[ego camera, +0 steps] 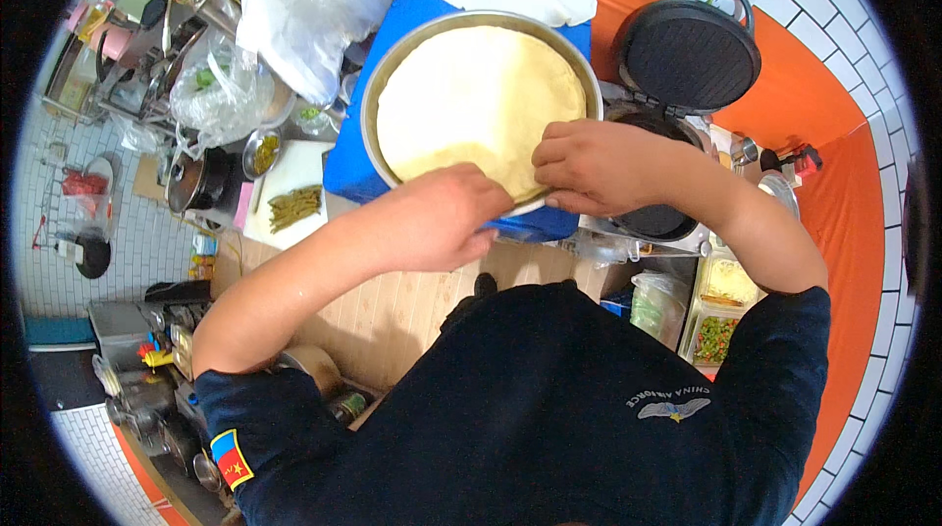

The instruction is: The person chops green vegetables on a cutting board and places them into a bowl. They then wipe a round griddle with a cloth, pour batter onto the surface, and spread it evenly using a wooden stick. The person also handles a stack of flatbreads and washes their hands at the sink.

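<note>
A wide round metal pan (373, 151) stands before me on a blue surface (397, 47). Pale yellow dough (471, 99) lies in it as a flat round sheet, nearly reaching the wall. Over the near rim bends my left hand (449, 217), its fingers at the dough's edge and its thumb outside the pan. My right hand (589, 165) is just to the right, with curled fingers on the dough and the thumb by the rim. The fingertips are partly hidden, so whether they pinch dough or rim is unclear.
An electric griddle (692, 51) stands with its lid raised at the right. White plastic bags (309, 11) crowd the back left. Green strips lie on a white cutting board (283, 173), near a small metal bowl (261, 153). Food trays (717, 338) sit by my right elbow.
</note>
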Demonstrator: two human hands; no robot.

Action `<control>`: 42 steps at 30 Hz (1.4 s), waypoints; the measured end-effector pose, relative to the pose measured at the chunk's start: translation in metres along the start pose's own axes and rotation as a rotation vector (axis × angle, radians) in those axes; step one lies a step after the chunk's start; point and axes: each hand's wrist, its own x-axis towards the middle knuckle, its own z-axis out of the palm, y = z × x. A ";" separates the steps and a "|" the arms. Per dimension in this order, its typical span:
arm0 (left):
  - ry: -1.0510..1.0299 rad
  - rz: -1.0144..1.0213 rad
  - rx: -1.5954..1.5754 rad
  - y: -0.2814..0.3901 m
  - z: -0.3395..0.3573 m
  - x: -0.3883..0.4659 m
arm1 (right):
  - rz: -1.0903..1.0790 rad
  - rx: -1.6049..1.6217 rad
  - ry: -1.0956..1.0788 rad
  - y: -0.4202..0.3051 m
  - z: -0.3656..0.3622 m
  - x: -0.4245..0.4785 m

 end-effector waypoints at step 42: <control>0.506 -0.187 0.437 -0.164 -0.072 0.101 | 0.625 -0.501 0.493 0.121 0.002 0.069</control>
